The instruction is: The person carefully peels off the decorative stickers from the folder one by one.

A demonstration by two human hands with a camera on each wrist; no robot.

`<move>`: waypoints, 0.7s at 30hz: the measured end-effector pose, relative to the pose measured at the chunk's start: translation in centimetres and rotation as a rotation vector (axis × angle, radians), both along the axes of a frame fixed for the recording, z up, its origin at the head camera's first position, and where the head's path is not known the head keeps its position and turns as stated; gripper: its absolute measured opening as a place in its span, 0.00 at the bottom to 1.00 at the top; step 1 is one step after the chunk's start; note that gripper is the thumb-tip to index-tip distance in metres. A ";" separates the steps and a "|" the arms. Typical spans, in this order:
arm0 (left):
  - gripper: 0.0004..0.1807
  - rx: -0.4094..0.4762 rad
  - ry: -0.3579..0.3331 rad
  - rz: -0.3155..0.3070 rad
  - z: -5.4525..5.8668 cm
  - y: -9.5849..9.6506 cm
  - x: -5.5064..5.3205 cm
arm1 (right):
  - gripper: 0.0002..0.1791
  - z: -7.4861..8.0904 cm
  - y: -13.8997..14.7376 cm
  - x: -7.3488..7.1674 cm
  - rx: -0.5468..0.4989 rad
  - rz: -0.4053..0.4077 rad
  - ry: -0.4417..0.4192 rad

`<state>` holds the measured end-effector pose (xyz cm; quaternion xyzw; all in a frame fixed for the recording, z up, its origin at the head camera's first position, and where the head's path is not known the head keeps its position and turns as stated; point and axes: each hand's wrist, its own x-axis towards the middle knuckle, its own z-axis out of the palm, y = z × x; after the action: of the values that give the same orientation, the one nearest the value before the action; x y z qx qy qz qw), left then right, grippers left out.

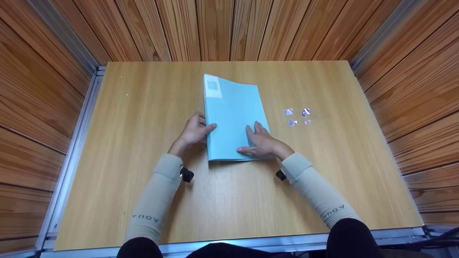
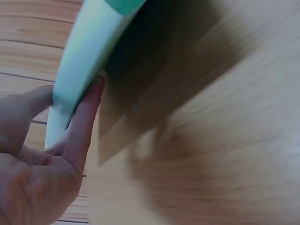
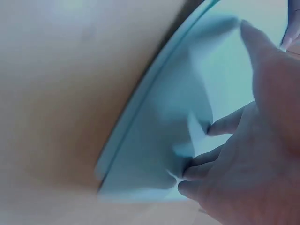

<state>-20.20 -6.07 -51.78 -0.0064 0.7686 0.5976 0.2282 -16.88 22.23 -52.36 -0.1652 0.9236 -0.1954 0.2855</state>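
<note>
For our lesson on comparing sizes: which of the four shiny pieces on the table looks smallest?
The near right piece. It looks smaller than the far left piece, the far right piece and the near left piece.

This place seems to be a small work booth, perhaps in a lab or a workshop; I cannot tell which. Plank walls [image 1: 218,28] of wood stand close on three sides of one plain table [image 1: 229,208]. Grey metal rails [image 1: 69,161] run along its left and near edges, metal posts mark the back corners, and dark cables [image 1: 435,242] show at the lower right.
</note>
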 end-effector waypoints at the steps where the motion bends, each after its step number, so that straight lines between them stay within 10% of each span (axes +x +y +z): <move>1: 0.25 0.001 0.012 -0.005 0.2 0.2 0.1 | 0.62 0.2 -0.5 0.0 -0.025 -0.005 -0.025; 11: 0.30 0.009 0.187 -0.099 1.3 1.6 1.6 | 0.68 1.7 -5.1 0.4 -0.304 -0.069 -0.191; 21: 0.24 0.071 0.319 -0.186 1.8 3.0 2.6 | 0.32 2.4 -7.5 1.7 -0.636 -0.236 -0.136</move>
<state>-17.57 -3.07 -50.00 0.1677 0.7707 0.5942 0.1576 -15.19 14.70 -49.93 -0.1245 0.8082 -0.5155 0.2559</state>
